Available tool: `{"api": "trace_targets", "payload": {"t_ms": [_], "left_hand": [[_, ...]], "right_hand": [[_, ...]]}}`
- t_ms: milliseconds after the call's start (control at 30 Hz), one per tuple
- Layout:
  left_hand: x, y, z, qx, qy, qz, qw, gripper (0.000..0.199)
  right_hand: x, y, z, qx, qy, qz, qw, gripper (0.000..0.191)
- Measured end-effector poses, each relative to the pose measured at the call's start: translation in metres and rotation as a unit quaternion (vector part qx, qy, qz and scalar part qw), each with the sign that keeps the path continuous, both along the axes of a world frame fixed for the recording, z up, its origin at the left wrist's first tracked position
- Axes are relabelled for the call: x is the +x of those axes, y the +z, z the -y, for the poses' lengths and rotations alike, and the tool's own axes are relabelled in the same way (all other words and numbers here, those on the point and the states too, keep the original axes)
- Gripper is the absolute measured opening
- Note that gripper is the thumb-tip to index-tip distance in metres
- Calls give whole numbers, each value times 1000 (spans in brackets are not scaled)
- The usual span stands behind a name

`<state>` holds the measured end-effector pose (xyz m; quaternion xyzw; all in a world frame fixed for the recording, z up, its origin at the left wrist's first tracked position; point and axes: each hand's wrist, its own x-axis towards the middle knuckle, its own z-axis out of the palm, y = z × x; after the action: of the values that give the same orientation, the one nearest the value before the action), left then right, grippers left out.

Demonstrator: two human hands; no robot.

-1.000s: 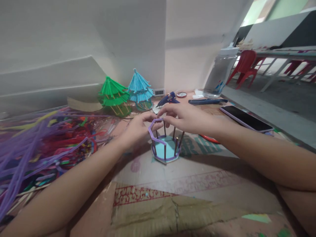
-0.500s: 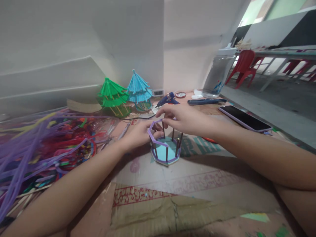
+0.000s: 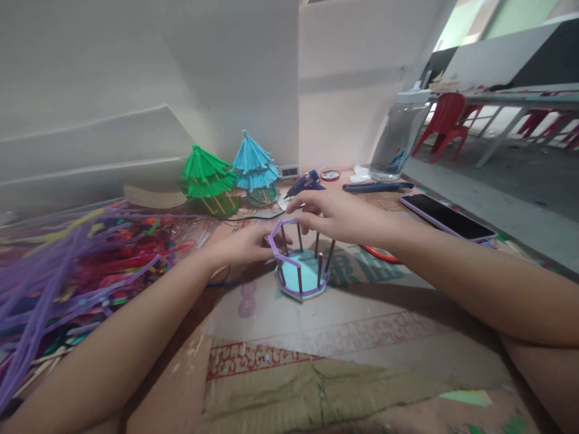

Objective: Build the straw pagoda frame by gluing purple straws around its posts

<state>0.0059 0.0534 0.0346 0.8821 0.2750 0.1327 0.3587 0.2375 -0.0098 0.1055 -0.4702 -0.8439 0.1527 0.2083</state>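
A small octagonal frame (image 3: 309, 268) stands on the cardboard, with a light-blue base edged in purple and several dark upright posts. A bent purple pipe cleaner (image 3: 281, 255) runs along the tops of the left-hand posts. From the left, my left hand (image 3: 246, 242) reaches behind this strip. Its fingers curl in at the frame's left side, their tips partly hidden. Over the far side of the frame, my right hand (image 3: 328, 214) pinches the pipe cleaner's far end between thumb and index finger; its other fingers bend above.
Loose pipe cleaners (image 3: 49, 277) heap up on the left. Green (image 3: 205, 172) and blue (image 3: 254, 161) tiered-roof models stand behind. A glue gun (image 3: 305, 182), utility knife (image 3: 377, 187), water bottle (image 3: 398, 135), and phone (image 3: 446, 216) lie or stand at the back and right. Orange-handled scissors (image 3: 380, 254) sit beneath my right forearm.
The frame has shifted and turned slightly to the left. My left hand has drawn back a little leftward, while my right hand stays nearly in place at the strip.
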Motion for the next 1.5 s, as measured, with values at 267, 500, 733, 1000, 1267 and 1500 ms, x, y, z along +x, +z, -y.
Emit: {"api": "trace_targets", "payload": {"t_ms": [267, 500, 733, 1000, 1267, 1500], "left_hand": [[-5, 13, -4, 24, 127, -37, 991, 38], [-2, 22, 4, -83, 40, 0, 996, 48], [6, 13, 11, -84, 74, 25, 993, 36], [1, 22, 6, -81, 120, 28, 989, 35], [-10, 18, -10, -84, 143, 47, 985, 37], [-9, 18, -9, -85, 152, 45, 984, 34]], "right_hand": [[44, 19, -30, -19, 1, 90, 996, 26], [39, 37, 6, 83, 76, 95, 989, 19], [45, 32, -3, 57, 46, 176, 982, 17], [49, 6, -33, -113, 145, 124, 975, 15], [34, -19, -38, -101, 133, -10, 986, 21], [29, -26, -38, -62, 92, -29, 993, 30]]}}
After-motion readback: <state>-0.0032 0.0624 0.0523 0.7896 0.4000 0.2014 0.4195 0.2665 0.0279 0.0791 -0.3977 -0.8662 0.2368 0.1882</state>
